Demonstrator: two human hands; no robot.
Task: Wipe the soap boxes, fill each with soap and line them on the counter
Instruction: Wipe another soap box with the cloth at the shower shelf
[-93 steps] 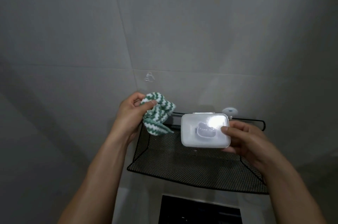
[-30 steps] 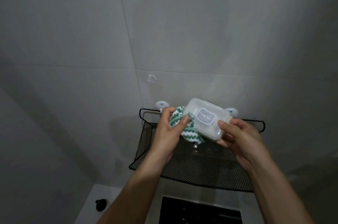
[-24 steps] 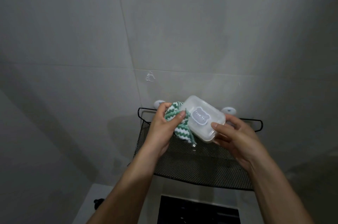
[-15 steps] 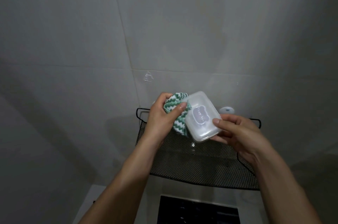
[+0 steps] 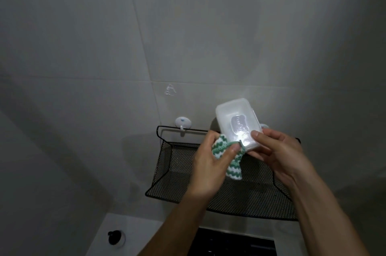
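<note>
Small translucent white plastic soap box (image 5: 238, 125), lid shut, held up just above the black wire-mesh wall basket (image 5: 219, 197). Right hand (image 5: 277, 157) pinching its lower corner, left hand (image 5: 211, 164) clamped on green-and-white zigzag knitted cloth (image 5: 231, 164) against that edge. Probably light, stiff, slick; best gripped by the long sides. Wall close behind, open room below toward white bench (image 5: 133, 232).

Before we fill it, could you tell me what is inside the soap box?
The soap box is closed and translucent; no soap shows through, but glare and both hands hide its lower end.
</note>
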